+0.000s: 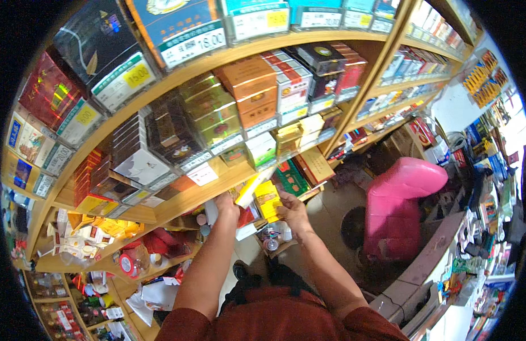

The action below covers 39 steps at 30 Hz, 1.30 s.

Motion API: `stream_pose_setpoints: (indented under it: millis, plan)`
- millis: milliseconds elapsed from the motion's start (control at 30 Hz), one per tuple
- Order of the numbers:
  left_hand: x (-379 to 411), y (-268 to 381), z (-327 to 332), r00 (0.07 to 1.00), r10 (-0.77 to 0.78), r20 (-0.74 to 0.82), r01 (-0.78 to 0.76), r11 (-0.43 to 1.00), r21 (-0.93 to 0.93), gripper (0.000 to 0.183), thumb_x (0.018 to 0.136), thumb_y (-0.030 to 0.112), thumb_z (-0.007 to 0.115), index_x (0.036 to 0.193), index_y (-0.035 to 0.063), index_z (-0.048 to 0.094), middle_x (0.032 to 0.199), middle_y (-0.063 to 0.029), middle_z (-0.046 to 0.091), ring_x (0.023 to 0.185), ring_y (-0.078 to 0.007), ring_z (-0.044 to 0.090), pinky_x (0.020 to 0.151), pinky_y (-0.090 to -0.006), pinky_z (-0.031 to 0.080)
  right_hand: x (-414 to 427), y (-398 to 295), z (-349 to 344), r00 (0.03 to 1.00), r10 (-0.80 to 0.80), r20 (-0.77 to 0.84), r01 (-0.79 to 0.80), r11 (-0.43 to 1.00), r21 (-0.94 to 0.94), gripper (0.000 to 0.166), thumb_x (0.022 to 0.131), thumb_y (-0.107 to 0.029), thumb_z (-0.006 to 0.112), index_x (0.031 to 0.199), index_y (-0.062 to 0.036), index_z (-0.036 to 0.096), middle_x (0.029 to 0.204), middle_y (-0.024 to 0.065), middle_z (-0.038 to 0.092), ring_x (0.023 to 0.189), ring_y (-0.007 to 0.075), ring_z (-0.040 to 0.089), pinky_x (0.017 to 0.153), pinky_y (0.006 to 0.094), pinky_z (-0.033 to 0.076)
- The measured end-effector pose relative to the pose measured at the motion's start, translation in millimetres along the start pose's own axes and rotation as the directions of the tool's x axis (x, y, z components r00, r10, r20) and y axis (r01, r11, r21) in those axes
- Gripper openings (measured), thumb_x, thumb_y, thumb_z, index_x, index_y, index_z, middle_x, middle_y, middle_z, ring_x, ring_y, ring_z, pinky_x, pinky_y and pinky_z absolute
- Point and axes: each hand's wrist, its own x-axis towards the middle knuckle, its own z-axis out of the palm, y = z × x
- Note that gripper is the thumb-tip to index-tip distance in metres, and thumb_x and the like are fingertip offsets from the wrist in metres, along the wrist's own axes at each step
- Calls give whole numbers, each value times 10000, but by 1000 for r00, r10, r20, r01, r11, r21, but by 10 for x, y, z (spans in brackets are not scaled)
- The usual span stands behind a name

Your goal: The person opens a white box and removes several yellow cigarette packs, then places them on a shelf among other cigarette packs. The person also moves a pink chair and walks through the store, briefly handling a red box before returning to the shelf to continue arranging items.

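Observation:
In my right hand (pixel 295 212) are yellow cigarette packs (pixel 268 201), pinched at their right edge between thumb and fingers. My left hand (pixel 227 207) grips the lower end of a long yellow-and-white carton (pixel 251 189), which slants up toward the shelf; its fingers are partly hidden. The yellow packs sit just right of this carton. Beyond my hands, a green carton (pixel 292 178) and a cream-gold carton (pixel 315 167) lie on a low ledge. A white-and-green pack (pixel 261 150) stands on the shelf right above the slanting carton.
Wooden shelving (pixel 177 217) with priced cigarette packs curves around the front and left. A pink padded chair (pixel 405 209) stands to the right, beside a cluttered counter (pixel 420 277). Below my hands is a box of small items (pixel 273 243). A red-lidded jar (pixel 130 264) sits lower left.

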Motion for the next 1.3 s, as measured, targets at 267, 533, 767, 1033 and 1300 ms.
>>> stream_pose_setpoints:
  millis: [267, 533, 767, 1033, 1300]
  plan:
    - [-424, 139, 163, 998, 51, -34, -31, 899, 437, 493, 848, 241, 658, 1285, 208, 433, 1253, -12, 498, 1140, -176, 465, 893, -446, 401, -677, -298, -485, 989, -24, -148, 59, 970, 236, 436, 858, 36, 520, 1287, 36, 443, 1168, 130, 603, 966, 196, 629, 817, 319, 521]
    - [-2115, 544, -133, 703, -367, 609, 141, 911, 387, 561, 911, 304, 560, 1391, 133, 324, 1320, -69, 452, 1170, -204, 483, 965, -345, 409, -1298, -630, 502, 892, -451, -23, 333, 691, -641, 557, 778, -9, 662, 1300, 5, 471, 1240, 186, 564, 1114, 261, 569, 957, 324, 438]
    - [-2125, 1299, -611, 516, -279, 810, 356, 930, 94, 504, 924, 257, 524, 1352, 32, 384, 1310, -146, 498, 1183, -294, 506, 995, -468, 414, -1619, -738, 1068, 629, -571, 528, 774, 393, -497, 433, 777, 47, 621, 1202, 6, 552, 1218, 195, 579, 1185, 352, 525, 1007, 409, 401]
    - [-2284, 2052, -954, 389, -194, 901, 287, 955, 82, 588, 903, 264, 542, 1393, 20, 326, 1310, -249, 482, 1163, -376, 531, 794, -442, 553, -1728, -798, 1550, 748, -606, 271, 664, 692, -284, 265, 890, 32, 550, 1147, 0, 607, 1058, 103, 644, 963, 152, 609, 857, 273, 482]
    - [-2414, 2480, -1289, 436, -174, 883, 152, 981, 119, 629, 908, 302, 546, 1411, 35, 279, 1280, -264, 490, 1120, -402, 555, 750, -424, 581, -1827, -916, 2061, 720, -570, 397, 679, 696, -233, 247, 915, -15, 546, 1158, 20, 576, 1072, 107, 646, 913, 143, 626, 797, 260, 504]
